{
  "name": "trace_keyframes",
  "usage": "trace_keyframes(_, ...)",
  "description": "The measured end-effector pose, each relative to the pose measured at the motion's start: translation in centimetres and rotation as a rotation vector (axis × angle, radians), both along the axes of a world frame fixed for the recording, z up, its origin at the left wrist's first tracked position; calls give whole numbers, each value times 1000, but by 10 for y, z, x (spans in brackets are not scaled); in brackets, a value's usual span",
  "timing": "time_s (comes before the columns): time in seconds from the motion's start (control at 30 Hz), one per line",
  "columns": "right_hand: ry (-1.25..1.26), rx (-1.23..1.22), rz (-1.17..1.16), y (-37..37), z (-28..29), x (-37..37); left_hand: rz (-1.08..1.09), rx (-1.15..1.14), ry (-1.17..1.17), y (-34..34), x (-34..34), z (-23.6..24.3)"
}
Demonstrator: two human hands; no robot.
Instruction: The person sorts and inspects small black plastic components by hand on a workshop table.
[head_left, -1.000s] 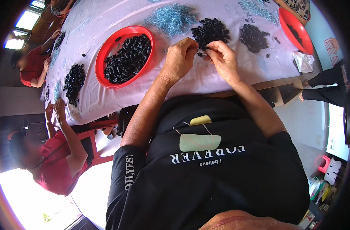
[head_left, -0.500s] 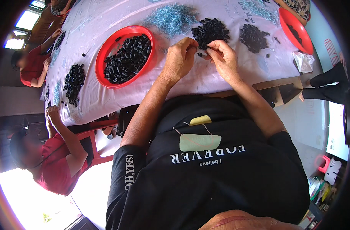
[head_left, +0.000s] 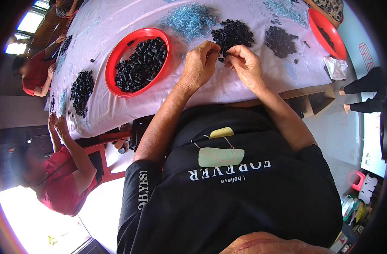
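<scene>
My left hand (head_left: 199, 65) and my right hand (head_left: 247, 70) meet close together over the pink-white tablecloth, fingertips pinched and facing each other. Small black plastic pieces show at the fingertips of both hands, too small to make out in detail. Another little black piece (head_left: 221, 59) lies just below, between the hands. Right beyond my fingers is a heap of short black plastic pieces (head_left: 233, 34). Behind my left hand spreads a pile of clear bluish small parts (head_left: 189, 20).
A red basin (head_left: 109, 72) of black pieces stands left of my hands. Flatter dark pieces (head_left: 281, 41) lie to the right, with another red basin (head_left: 335, 44) and a white plastic bag (head_left: 336, 68) beyond. Two people in red sit at the left, near another black pile (head_left: 82, 93).
My hands stay nearly in place; my right fingers have shifted slightly left. The neighbour's hands at the left edge have moved apart a little, and a person's legs at right have shifted.
</scene>
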State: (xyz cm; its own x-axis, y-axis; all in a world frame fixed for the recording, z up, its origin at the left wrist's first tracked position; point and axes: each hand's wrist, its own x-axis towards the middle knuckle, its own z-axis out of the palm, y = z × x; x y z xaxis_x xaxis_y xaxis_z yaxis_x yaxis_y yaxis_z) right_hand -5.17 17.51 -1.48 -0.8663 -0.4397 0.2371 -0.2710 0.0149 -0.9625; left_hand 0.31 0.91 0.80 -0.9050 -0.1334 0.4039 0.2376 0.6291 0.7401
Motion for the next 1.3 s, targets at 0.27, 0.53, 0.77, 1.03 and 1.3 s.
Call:
trace_keyframes(0.27,-26,-10,-4,-1,0,1,-12,-22,27,0,0,1)
trace_keyframes(0.53,-33,-62,-26,-3,2,1,-19,-1,-16,0,1,3)
trace_keyframes(0.77,-27,-11,0,-1,1,1,-49,9,-41,1,2,3)
trace_keyframes(1.03,-7,59,14,0,7,3,-69,29,-68,2,4,7)
trace_keyframes(1.3,-12,-4,12,-1,2,1,-48,141,-139,3,2,2)
